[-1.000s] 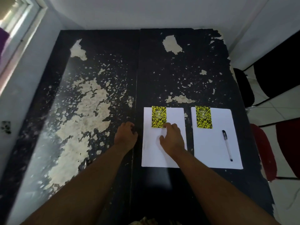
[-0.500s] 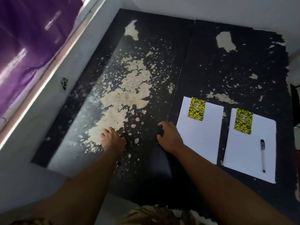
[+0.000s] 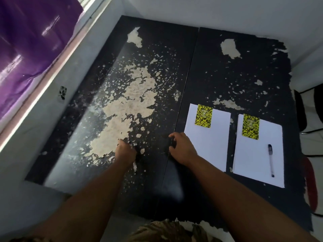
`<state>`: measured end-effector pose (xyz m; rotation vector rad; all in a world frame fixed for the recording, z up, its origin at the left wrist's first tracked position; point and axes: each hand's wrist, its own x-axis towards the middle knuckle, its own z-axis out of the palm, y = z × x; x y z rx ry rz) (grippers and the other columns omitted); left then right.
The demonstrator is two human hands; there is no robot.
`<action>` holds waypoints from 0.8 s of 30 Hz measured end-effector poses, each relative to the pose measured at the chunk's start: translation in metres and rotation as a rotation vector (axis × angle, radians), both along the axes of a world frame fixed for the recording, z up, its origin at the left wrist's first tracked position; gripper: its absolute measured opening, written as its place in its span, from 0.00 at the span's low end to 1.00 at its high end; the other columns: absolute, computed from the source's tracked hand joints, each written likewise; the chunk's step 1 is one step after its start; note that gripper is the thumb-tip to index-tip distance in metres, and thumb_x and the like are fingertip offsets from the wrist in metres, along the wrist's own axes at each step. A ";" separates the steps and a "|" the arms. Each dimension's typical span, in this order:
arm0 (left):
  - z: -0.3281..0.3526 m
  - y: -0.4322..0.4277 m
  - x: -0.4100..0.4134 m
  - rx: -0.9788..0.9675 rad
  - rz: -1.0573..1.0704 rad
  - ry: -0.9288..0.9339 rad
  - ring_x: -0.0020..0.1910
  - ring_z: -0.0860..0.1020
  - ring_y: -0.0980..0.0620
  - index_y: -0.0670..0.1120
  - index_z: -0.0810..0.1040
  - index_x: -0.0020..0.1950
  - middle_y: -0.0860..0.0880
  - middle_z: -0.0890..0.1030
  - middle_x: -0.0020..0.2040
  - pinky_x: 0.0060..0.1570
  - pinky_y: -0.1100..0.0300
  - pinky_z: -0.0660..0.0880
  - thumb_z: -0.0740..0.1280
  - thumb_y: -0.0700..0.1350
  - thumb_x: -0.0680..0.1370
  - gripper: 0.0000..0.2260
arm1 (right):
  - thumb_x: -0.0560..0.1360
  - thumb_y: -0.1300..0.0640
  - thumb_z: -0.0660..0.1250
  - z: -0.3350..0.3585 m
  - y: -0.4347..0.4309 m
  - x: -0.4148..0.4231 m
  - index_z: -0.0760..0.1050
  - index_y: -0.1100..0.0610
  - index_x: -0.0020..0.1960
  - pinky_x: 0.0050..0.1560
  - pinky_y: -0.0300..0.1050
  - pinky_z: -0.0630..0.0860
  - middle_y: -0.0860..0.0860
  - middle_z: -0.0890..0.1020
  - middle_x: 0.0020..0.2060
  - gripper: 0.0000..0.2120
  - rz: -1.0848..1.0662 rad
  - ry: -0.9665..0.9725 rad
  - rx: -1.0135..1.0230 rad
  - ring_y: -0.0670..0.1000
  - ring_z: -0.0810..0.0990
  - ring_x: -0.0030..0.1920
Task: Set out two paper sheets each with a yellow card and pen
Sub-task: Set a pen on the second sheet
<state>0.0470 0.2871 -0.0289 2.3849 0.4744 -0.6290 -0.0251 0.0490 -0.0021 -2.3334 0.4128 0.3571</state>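
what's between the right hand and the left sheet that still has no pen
Nothing visible. The right hand rests on the table right beside the left sheet, whose lower part below the yellow card is bare.

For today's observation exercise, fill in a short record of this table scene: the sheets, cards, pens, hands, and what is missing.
Surface: worn black table
Left sheet: yellow card at its top, no pen
Right sheet: yellow card at its top, pen lying on it
Left hand: on the table, holding nothing visible
Right hand: beside the left sheet, empty
Missing: a second pen
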 end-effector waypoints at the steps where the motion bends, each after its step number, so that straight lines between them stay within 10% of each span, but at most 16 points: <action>1: 0.003 -0.010 0.003 -0.049 -0.015 -0.021 0.44 0.79 0.50 0.44 0.69 0.63 0.45 0.79 0.51 0.34 0.58 0.75 0.69 0.44 0.80 0.14 | 0.74 0.54 0.72 0.002 -0.004 -0.002 0.74 0.48 0.67 0.62 0.49 0.79 0.50 0.77 0.61 0.22 -0.015 -0.006 0.006 0.51 0.77 0.60; 7: 0.018 -0.102 0.015 -0.439 -0.134 -0.024 0.46 0.86 0.45 0.51 0.75 0.55 0.46 0.84 0.49 0.51 0.43 0.84 0.72 0.43 0.77 0.10 | 0.77 0.52 0.72 0.007 -0.033 -0.015 0.79 0.51 0.66 0.58 0.44 0.77 0.48 0.84 0.51 0.18 -0.189 -0.023 0.094 0.48 0.80 0.49; 13: 0.030 -0.195 -0.009 -0.690 -0.158 0.045 0.49 0.85 0.45 0.42 0.73 0.62 0.39 0.83 0.55 0.44 0.56 0.84 0.71 0.35 0.78 0.14 | 0.78 0.50 0.72 0.002 -0.067 -0.048 0.84 0.52 0.60 0.59 0.45 0.80 0.49 0.87 0.44 0.12 -0.431 -0.021 0.109 0.49 0.85 0.45; 24: 0.023 -0.245 -0.042 -0.432 -0.574 0.058 0.59 0.80 0.48 0.50 0.75 0.66 0.50 0.80 0.61 0.60 0.50 0.79 0.71 0.47 0.79 0.16 | 0.76 0.54 0.71 -0.003 -0.126 -0.095 0.85 0.54 0.46 0.43 0.53 0.87 0.52 0.87 0.34 0.05 -0.660 0.051 0.240 0.54 0.87 0.33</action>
